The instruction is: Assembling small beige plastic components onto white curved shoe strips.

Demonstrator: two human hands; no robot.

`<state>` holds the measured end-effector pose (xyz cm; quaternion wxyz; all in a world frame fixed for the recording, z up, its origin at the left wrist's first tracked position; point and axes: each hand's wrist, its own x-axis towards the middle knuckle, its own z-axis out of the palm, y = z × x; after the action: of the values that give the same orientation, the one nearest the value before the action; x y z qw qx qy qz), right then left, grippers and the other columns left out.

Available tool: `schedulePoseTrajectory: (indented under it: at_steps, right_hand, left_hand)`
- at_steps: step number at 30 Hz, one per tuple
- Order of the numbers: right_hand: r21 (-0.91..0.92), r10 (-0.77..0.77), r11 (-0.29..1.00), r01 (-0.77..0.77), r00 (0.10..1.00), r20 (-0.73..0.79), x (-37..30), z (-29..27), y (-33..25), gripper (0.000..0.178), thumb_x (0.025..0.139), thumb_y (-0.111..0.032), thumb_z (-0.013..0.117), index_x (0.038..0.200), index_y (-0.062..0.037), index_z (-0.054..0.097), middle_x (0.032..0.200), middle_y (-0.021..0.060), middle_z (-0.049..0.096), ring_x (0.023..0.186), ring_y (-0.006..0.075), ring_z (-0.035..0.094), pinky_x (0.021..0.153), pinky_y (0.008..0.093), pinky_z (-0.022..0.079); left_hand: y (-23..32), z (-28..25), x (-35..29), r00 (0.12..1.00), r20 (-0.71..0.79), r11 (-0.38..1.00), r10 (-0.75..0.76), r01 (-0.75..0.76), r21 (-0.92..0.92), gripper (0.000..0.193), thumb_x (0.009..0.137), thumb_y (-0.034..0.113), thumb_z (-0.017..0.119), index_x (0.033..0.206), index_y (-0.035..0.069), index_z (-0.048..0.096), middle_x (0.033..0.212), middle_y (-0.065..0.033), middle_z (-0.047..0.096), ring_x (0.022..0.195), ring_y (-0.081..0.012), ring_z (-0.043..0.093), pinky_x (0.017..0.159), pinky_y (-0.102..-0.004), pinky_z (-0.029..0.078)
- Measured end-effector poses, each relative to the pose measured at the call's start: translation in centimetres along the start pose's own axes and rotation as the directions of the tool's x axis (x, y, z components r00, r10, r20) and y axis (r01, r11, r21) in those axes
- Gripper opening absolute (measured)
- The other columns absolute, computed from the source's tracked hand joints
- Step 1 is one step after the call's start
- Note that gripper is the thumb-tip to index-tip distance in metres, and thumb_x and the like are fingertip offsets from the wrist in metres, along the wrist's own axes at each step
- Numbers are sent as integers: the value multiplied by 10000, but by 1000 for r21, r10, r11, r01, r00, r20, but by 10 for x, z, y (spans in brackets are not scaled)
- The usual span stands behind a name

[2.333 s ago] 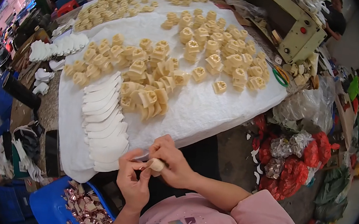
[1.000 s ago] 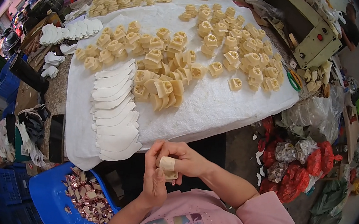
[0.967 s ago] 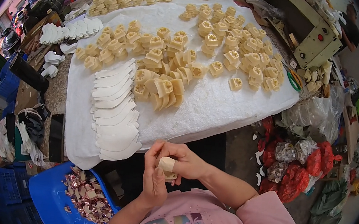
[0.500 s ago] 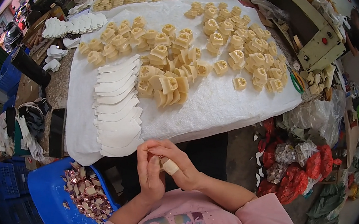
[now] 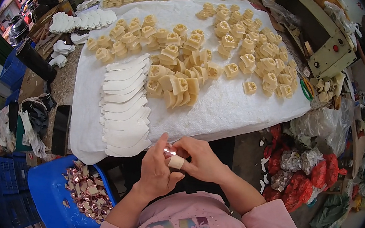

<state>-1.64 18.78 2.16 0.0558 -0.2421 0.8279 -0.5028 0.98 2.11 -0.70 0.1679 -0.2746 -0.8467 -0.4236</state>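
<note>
Above my lap, at the table's front edge, my two hands meet around a small shiny pink piece (image 5: 169,150) whose exact kind I cannot make out. My right hand (image 5: 203,160) pinches it from the right; a beige wrap (image 5: 176,162) covers part of its thumb. My left hand (image 5: 153,170) presses against it from the left, fingers pointing up and thumb slanting toward the right hand. Beyond them, flat white curved cut-outs (image 5: 123,125) overlap in a long row on a white cloth (image 5: 189,130). Cream hollow moulded pieces (image 5: 182,87) lie clustered behind and beside that row.
A blue tub (image 5: 43,188) at lower left holds shiny pink-and-beige pieces (image 5: 88,191). A black cylinder (image 5: 35,62) and a dark phone-like slab (image 5: 60,129) are left of the cloth. Red plastic bags (image 5: 298,188) lie right. A cream machine (image 5: 329,54) stands at far right.
My hands were cupped closely together over something mostly hidden. They have since parted slightly and the shiny pink piece shows between them. The view has shifted a little.
</note>
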Motion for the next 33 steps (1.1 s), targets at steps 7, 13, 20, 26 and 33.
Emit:
schedulePoseTrajectory:
  at_steps: [7, 13, 20, 26, 33]
  right_hand:
    - [170, -124, 973, 156, 975, -186, -5, 9, 12, 271, 895, -255, 576, 996, -3, 563, 739, 86, 563, 626, 163, 559, 587, 283, 458]
    - [671, 194, 698, -251, 968, 160, 13, 0, 26, 261, 937, -260, 506, 888, -16, 584, 699, 16, 548, 649, 103, 518, 584, 244, 430]
    - [510, -4, 858, -66, 991, 134, 10, -4, 28, 199, 885, -192, 593, 821, -6, 559, 698, 14, 543, 651, 105, 511, 593, 260, 436]
    - [566, 197, 803, -186, 980, 43, 1, 5, 26, 168, 917, -173, 539, 886, -16, 589, 794, 19, 574, 719, 99, 530, 628, 256, 441]
    - [640, 140, 761, -102, 990, -9, -5, 16, 31, 188, 934, -173, 490, 960, -16, 591, 819, 31, 582, 749, 115, 535, 675, 265, 445]
  left_hand:
    - [6, -9, 0, 937, 124, 900, -328, 349, -259, 475, 856, 218, 666, 1215, -12, 455, 1021, -161, 558, 882, -220, 595, 757, -298, 484]
    - [10, -27, 8, 933, 113, 896, -341, 359, -261, 364, 770, -13, 669, 1106, -13, 529, 930, -43, 513, 806, -105, 526, 688, -228, 443]
    - [15, -22, 13, 971, 74, 953, -226, 236, -188, 392, 728, 30, 726, 1075, -5, 546, 825, -46, 524, 694, -109, 509, 597, -226, 410]
    - [16, -8, 12, 964, 23, 947, -265, 265, -182, 442, 609, 17, 771, 953, 17, 494, 787, -52, 539, 648, -94, 506, 571, -219, 411]
    - [16, 9, 10, 958, -146, 958, -246, 217, -188, 451, 588, 28, 779, 925, 29, 480, 718, -57, 519, 585, -113, 502, 544, -240, 426]
